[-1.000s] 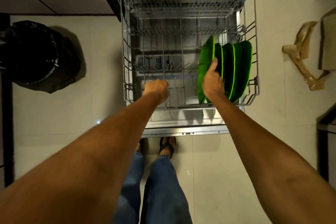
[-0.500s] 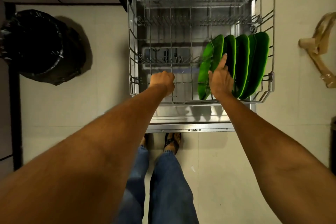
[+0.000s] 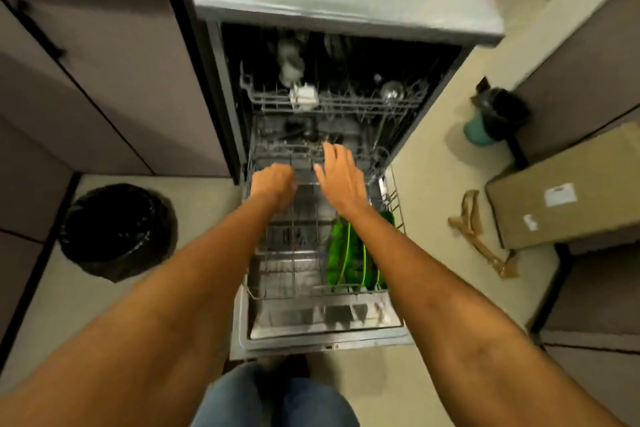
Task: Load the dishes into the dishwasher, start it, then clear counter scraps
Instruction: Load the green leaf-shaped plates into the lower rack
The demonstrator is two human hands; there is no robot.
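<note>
At nine o'clock a black-lined bin stands on the floor. The left hand is curled over the lower rack, seemingly clenched round a wire, though blur leaves it uncertain. The right hand hovers released, fingers spread, touching nothing certain. Green plates stand on edge at the rack's four o'clock side: stiff, likely light, perhaps slick, best taken by the rim. A cardboard box sits at three o'clock
</note>
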